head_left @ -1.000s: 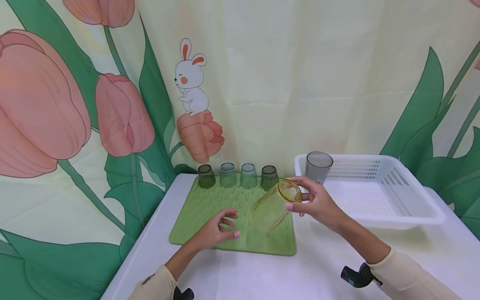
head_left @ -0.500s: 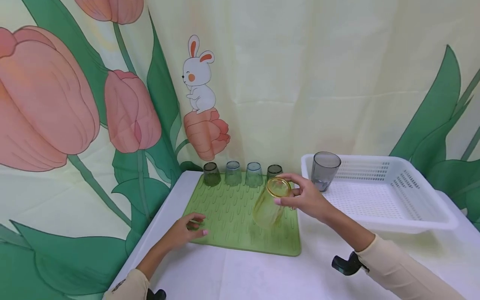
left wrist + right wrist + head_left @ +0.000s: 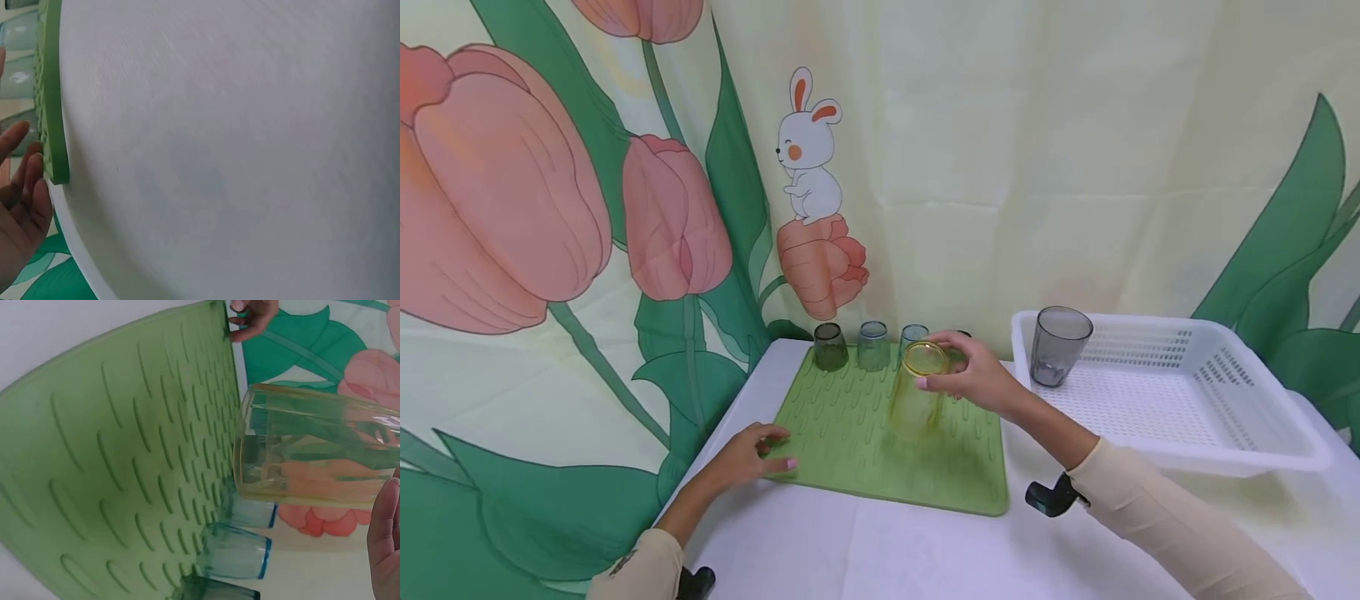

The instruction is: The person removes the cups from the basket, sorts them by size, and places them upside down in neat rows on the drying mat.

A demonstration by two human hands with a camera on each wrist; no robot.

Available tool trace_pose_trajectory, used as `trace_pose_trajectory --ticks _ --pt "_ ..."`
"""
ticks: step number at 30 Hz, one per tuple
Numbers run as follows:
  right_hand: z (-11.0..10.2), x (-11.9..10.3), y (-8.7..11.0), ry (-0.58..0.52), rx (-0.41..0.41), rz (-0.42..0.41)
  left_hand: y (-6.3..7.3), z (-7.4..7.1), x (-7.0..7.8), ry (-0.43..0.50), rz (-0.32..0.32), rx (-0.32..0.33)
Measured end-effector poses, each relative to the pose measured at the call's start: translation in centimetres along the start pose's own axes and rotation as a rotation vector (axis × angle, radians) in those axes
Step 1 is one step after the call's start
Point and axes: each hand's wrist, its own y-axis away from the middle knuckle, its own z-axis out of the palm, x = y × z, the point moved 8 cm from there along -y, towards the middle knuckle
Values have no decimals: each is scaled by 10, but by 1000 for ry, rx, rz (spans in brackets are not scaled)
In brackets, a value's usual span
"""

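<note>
My right hand point(image 3: 972, 373) grips a tall transparent yellow drinking glass point(image 3: 917, 404) near its rim. The glass is held over the green ridged mat point(image 3: 850, 450), rim up and base toward the mat; in the right wrist view its base point(image 3: 250, 444) seems apart from the mat. My left hand point(image 3: 747, 457) is at the mat's front left corner, fingers loosely bent and holding nothing; in the left wrist view the fingers point(image 3: 34, 165) lie beside the mat's edge, and contact is hard to tell. Small tinted glasses, like this blue glass point(image 3: 872, 346), stand along the mat's back.
Right of the mat is a white perforated plastic basket point(image 3: 1262, 392). A tall grey glass point(image 3: 1060, 346) stands inside its left end. Behind the white-covered table point(image 3: 917, 558) hangs a printed curtain point(image 3: 1037, 167). My right hand partly hides the rightmost small glasses.
My right hand has carried the yellow glass leftward over the mat, and the glass has become more upright. My left hand has drawn back left to the mat's corner. The head view has shifted slightly.
</note>
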Motion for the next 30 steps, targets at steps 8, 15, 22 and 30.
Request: trace_pose_trajectory --ticks 8,15,22,30 --pt "23 11 -30 17 -21 18 3 0 -7 -50 -9 -30" --pt "43 17 -54 15 -62 25 -1 2 -10 -55 15 0" --pt "64 20 -78 -20 -82 22 -2 3 -14 -51 3 12" --pt "84 25 -103 -36 -66 39 -5 4 -14 -59 19 -6"
